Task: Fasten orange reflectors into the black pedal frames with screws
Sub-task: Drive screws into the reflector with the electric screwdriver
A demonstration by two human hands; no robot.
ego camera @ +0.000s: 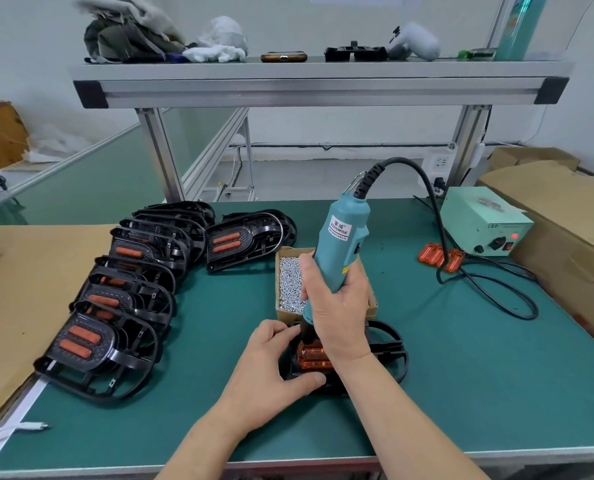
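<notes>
The driver (340, 244) is gripped upright in the right hand (337, 313), fingers wrapped round its lower barrel. Its nose is set down on the far end of the reflector (314, 356), and the bit itself is hidden. The frame (389, 355) is gripped by the left hand (271, 368) from nine o'clock, with the thumb pressed on the near edge and the fingers curled over the far edge. It lies flat at six o'clock on the mat (461, 375), and the reflector is seated in its left end. The frame is judged to be a light, stiff, hollow moulding, apt to skid or rock under the driver's push. It is best held at the solid end beside the reflector, not by the thin loops at three o'clock. The reflector looks glossy and brittle, so cracking is to be feared if the screw is overdriven. A box (290, 282) of small screws is touching the frame at twelve o'clock. Finished frames (115, 306) are overlapped in a row from nine to eleven o'clock. Spare reflectors (437, 258) are seen at two o'clock, just beside the supply (479, 223).
</notes>
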